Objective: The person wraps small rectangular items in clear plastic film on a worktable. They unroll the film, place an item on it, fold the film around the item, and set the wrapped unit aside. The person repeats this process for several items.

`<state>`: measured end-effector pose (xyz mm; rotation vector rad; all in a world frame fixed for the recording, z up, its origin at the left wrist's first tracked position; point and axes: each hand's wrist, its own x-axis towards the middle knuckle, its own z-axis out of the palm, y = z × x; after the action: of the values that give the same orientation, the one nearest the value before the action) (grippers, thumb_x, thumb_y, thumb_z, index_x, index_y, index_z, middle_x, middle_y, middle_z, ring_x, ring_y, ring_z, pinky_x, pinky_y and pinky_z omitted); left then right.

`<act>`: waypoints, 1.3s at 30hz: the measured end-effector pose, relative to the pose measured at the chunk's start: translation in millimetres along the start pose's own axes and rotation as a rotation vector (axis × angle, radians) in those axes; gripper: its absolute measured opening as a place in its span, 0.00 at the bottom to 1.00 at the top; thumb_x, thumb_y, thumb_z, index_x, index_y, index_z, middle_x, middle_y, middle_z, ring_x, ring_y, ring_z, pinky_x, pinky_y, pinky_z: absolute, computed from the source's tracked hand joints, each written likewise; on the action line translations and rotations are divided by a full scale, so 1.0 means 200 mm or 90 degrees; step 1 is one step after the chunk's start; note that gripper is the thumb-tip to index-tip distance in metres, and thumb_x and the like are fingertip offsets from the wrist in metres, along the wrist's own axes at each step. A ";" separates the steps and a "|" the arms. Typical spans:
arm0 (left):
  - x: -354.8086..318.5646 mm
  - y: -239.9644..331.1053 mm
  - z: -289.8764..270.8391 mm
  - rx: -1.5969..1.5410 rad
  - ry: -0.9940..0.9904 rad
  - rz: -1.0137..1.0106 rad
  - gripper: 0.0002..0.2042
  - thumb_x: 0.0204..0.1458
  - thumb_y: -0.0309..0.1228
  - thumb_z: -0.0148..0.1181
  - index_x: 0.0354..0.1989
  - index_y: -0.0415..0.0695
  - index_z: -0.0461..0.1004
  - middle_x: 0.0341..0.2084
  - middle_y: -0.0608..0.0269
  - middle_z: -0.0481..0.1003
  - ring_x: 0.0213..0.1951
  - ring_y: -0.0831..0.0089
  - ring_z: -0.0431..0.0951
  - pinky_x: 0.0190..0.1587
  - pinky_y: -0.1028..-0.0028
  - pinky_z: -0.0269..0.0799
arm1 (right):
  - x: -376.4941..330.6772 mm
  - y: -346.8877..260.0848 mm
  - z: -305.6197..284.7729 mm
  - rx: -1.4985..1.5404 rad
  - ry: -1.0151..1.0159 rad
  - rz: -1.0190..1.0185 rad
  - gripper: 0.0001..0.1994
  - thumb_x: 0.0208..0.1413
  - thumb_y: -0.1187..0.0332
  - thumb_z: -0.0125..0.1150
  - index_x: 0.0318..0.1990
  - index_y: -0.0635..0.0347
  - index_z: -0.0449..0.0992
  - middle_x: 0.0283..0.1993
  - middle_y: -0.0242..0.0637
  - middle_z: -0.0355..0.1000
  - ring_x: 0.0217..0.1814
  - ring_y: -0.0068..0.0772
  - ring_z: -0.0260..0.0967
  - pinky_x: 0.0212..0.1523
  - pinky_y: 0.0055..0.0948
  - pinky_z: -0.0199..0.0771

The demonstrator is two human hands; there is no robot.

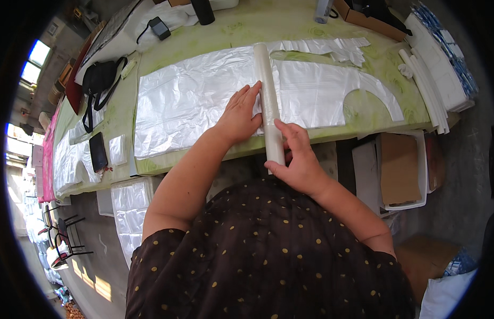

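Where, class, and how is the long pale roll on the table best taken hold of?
Probably by the near end of the roll, coming from the right, where the right hand already is. It is slim and straight, and that end appears to jut past the front edge of the table, leaving room to wrap around it.

Roll approx 12–6, blocks L–R passes low over tbl; gap beyond its 12 end; bag obstructs 10, tubes 2.
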<state>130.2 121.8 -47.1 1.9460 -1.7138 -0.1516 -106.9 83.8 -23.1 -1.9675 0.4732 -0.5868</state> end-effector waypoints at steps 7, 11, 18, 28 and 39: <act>0.00 0.05 -0.02 -0.018 -0.036 -0.046 0.40 0.52 0.36 0.60 0.74 0.39 0.52 0.68 0.42 0.63 0.73 0.46 0.56 0.74 0.56 0.50 | -0.02 -0.04 -0.02 0.058 0.000 0.089 0.36 0.50 0.72 0.68 0.69 0.57 0.63 0.67 0.46 0.56 0.53 0.41 0.69 0.54 0.37 0.75; -0.01 0.04 -0.04 -0.009 -0.068 -0.046 0.42 0.52 0.37 0.61 0.75 0.40 0.51 0.69 0.44 0.62 0.73 0.46 0.54 0.75 0.55 0.48 | 0.06 0.01 -0.03 -0.186 0.021 -0.095 0.31 0.51 0.62 0.70 0.64 0.57 0.70 0.69 0.47 0.63 0.63 0.54 0.64 0.65 0.43 0.66; 0.07 0.09 -0.20 0.136 -0.019 0.050 0.36 0.53 0.32 0.60 0.73 0.47 0.57 0.69 0.45 0.61 0.71 0.47 0.58 0.73 0.57 0.54 | 0.11 -0.04 -0.03 -0.291 -0.023 -0.109 0.28 0.52 0.58 0.69 0.60 0.57 0.75 0.67 0.46 0.65 0.62 0.53 0.64 0.65 0.44 0.65; 0.09 -0.03 -0.19 -0.004 0.115 0.127 0.14 0.55 0.36 0.65 0.48 0.45 0.78 0.62 0.55 0.70 0.65 0.48 0.66 0.66 0.56 0.63 | 0.17 0.03 -0.07 -0.288 0.106 -0.160 0.19 0.52 0.65 0.68 0.52 0.56 0.78 0.61 0.47 0.69 0.62 0.53 0.64 0.63 0.45 0.65; -0.08 -0.06 -0.18 -0.076 0.105 0.062 0.22 0.48 0.33 0.61 0.54 0.46 0.79 0.58 0.50 0.70 0.63 0.46 0.67 0.66 0.54 0.62 | 0.92 0.13 0.01 -0.535 -0.039 0.007 0.23 0.57 0.60 0.62 0.60 0.53 0.75 0.57 0.46 0.73 0.61 0.54 0.68 0.62 0.49 0.67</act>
<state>152.9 148.0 -26.7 1.7356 -1.6486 -0.0546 41.6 -28.8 -10.9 -2.7612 0.7743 -0.3327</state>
